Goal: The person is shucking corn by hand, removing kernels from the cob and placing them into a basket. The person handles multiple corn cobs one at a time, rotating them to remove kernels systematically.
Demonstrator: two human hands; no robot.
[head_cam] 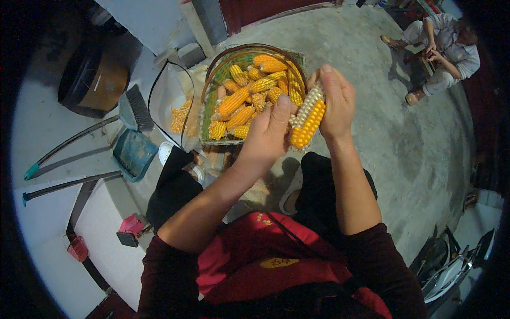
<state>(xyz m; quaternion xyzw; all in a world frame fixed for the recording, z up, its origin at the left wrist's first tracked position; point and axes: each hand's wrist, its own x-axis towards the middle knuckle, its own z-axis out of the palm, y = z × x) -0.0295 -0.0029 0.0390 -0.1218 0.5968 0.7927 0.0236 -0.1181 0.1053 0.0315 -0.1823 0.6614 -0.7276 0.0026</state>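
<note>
An ear of dried corn [310, 119] is held tilted in front of me. Yellow kernels remain along its right and lower side, while a pale strip without kernels runs along the other. My right hand [338, 101] grips the upper end and right side, thumb pointing up. Around the lower left side is my left hand [267, 129], its thumb raised and its fingers mostly hidden behind the ear. Just beyond my hands, a woven basket [206, 123] with an arched handle holds several yellow ears, some partly stripped.
Left of the basket stands a pale bag [163, 89] with loose kernels [182, 115] inside. A broom [133, 109] and a blue dustpan [135, 153] lie farther left. Another person [450, 52] sits at the upper right. A parked two-wheeler [448, 271] is at lower right.
</note>
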